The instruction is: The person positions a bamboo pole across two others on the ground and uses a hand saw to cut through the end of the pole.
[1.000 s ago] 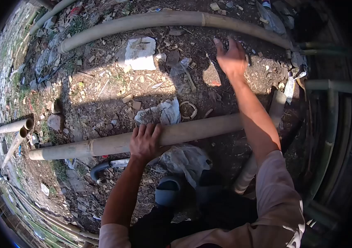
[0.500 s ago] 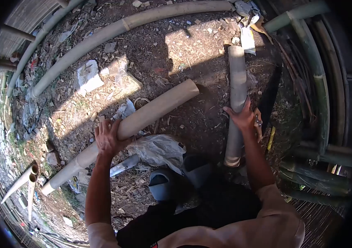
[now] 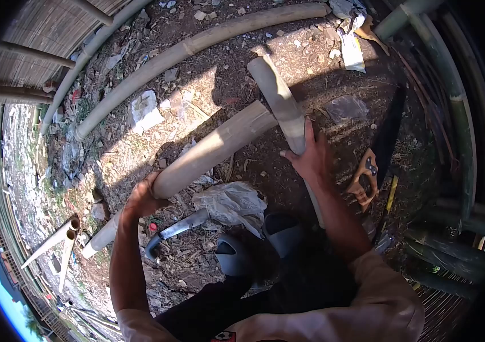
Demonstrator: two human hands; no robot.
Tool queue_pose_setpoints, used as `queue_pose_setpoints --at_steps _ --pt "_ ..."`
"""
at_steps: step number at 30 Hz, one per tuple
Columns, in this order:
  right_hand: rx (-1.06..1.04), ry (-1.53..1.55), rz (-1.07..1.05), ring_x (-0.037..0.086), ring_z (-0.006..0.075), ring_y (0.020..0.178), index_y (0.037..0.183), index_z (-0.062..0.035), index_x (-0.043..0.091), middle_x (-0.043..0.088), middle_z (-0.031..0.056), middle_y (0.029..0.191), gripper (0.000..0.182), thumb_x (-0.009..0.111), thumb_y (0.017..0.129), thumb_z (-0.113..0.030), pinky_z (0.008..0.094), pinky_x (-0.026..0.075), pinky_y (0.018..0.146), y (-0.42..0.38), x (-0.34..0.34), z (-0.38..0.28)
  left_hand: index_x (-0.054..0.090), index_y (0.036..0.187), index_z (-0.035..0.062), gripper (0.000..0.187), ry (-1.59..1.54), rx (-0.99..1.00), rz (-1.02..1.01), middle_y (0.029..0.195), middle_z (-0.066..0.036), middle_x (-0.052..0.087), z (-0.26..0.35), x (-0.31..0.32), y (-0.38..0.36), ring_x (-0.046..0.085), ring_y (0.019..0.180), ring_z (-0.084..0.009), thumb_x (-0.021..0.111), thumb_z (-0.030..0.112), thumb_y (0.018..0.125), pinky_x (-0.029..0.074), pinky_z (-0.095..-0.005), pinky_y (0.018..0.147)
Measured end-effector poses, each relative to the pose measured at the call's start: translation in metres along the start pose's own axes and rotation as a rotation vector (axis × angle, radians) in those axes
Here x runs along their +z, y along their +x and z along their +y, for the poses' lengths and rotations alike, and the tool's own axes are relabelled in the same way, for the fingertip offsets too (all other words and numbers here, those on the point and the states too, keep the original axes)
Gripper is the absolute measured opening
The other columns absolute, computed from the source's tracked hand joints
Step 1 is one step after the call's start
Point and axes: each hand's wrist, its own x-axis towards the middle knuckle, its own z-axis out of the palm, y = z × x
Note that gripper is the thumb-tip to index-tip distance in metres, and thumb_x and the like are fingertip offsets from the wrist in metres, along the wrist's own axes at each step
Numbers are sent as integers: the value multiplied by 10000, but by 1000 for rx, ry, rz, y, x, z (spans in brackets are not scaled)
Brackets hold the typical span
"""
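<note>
Steadying the longer bamboo pole (image 3: 217, 149), slanting over the littered ground (image 3: 271, 171), works best with your left hand (image 3: 140, 196), closed round its middle stretch, bearing firmly, while your right hand (image 3: 312, 158), clamped on the shorter bamboo piece (image 3: 281, 97) across the pole's far end, guides that piece evenly, wrist clear of the handsaw (image 3: 365, 181) beside your forearm. Pole: pale tan, smooth, sun-striped, tapering away past your left wrist; piece: greyer, round, a bright sun patch on its upper part; contact between the two, can't tell.
</note>
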Motion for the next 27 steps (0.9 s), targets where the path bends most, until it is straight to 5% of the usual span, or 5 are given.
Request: queue_pose_setpoints --at_steps 9,15,18,21,27 --pt "-186 212 85 585 436 1132 1591 -26 292 581 256 1194 1207 936 678 -483 534 489 935 -3 7 -8 576 1330 91 777 143 94 352 1229 -158 660 2 50 24 628 1179 -384 890 135 620 492 -508 999" --pt "-547 451 505 646 404 1022 1345 38 607 645 231 1152 667 814 878 -390 457 524 881 61 1 -27 522 1396 111 824 213 43 342 1280 -136 611 27 59 33 580 1227 -366 849 95 640 442 -525 1020" --pt "-379 409 470 711 380 808 986 -9 762 717 181 882 334 779 923 -337 424 553 727 77 -19 -45 526 1367 123 757 244 39 343 1258 -136 619 39 62 36 588 1213 -364 816 56 671 439 -542 1008" --pt "-142 627 172 667 98 773 994 -20 770 766 20 851 285 778 949 -302 320 536 729 87 -15 -28 520 1402 103 734 227 30 284 1272 -136 616 45 60 38 571 1260 -363 782 58 717 403 -573 1074" --pt "-182 473 122 710 168 907 1051 4 764 778 94 960 380 760 957 -365 340 549 854 111 -16 16 535 1400 156 693 204 23 290 1321 -134 609 47 69 46 588 1271 -339 796 140 758 419 -602 1057"
